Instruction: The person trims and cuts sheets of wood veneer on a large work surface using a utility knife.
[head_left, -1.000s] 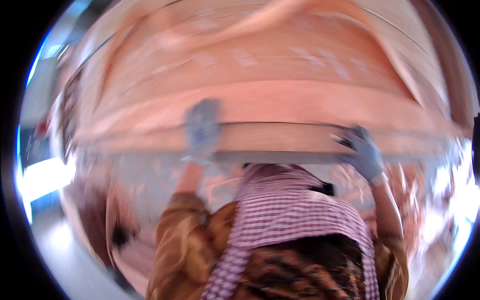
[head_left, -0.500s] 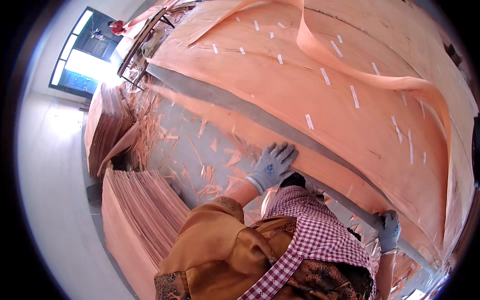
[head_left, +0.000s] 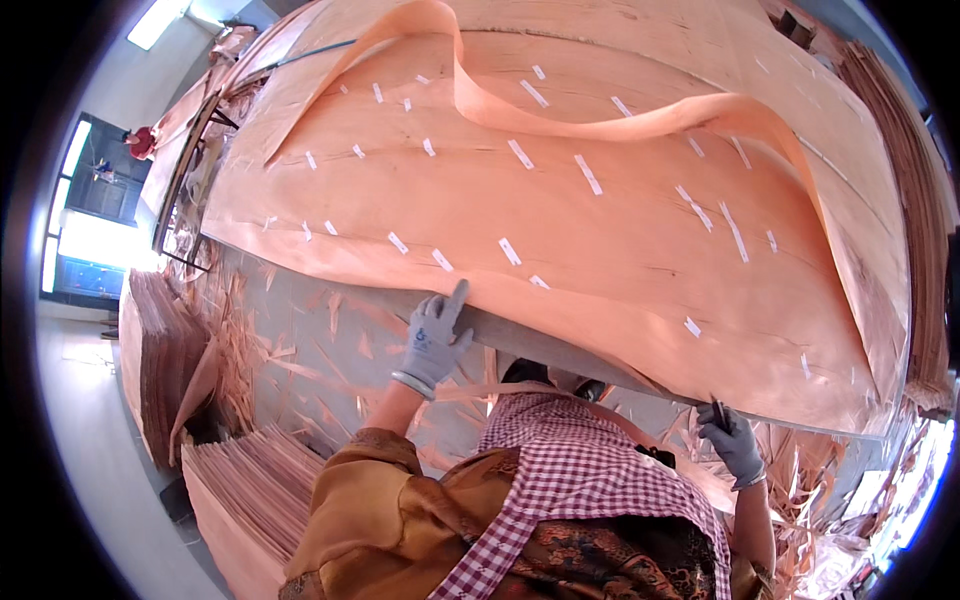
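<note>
A broad orange-tan wood veneer sheet [head_left: 620, 280] spreads in front of me, dotted with short white tape pieces. Along its near edge shows a grey board edge [head_left: 530, 338]. My left hand [head_left: 434, 340], in a grey glove, is at that edge with its index finger stretched onto the veneer and its thumb apart. At the near edge farther right, my gloved right hand [head_left: 732, 445] is closed around a small dark tool [head_left: 717, 410], most of it hidden by the fingers. A narrow veneer strip [head_left: 465, 392] hangs or lies low by my legs.
A long curling veneer strip [head_left: 610, 128] lies across the sheet. Veneer stacks [head_left: 245, 500] stand at the left, another stack [head_left: 895, 200] at the far right. Scraps litter the grey floor [head_left: 290, 310]. A person in red [head_left: 141, 142] is by a long table at the far left.
The narrow strip has come away from the sheet's near edge and dropped toward my legs. My left hand has moved left to the sheet's edge. The view has swung right.
</note>
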